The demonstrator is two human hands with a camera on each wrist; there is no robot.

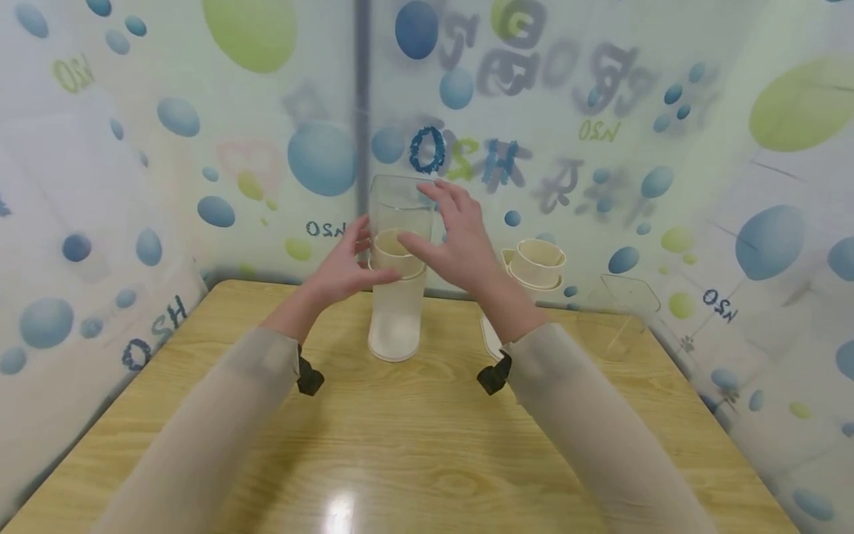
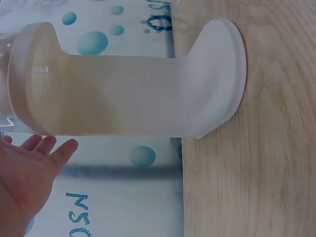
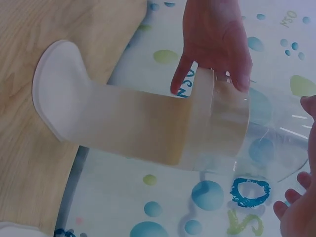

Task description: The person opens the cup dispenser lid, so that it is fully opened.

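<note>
A white stand [image 1: 396, 319] with a flat rounded base stands upright near the table's back edge. Its cream ring [image 2: 27, 79] surrounds a cream collar [image 3: 231, 118], above which rises a clear plastic container [image 1: 402, 194]. My left hand [image 1: 343, 263] is beside the ring, its fingers extended along the left side and its thumb across the front. Higher up on the right, my right hand [image 1: 460, 237] spreads its fingers by the container's upper rim, its thumb overlapping the container in the head view. Neither hand curls round the container.
Behind my right forearm stands a second white stand with a cream cup-shaped collar [image 1: 539, 261] in its ring. A clear plastic piece [image 1: 614, 319] sits at the table's back right. Patterned curtain-like walls [image 1: 260, 200] border the wooden table [image 1: 400, 437] on three sides.
</note>
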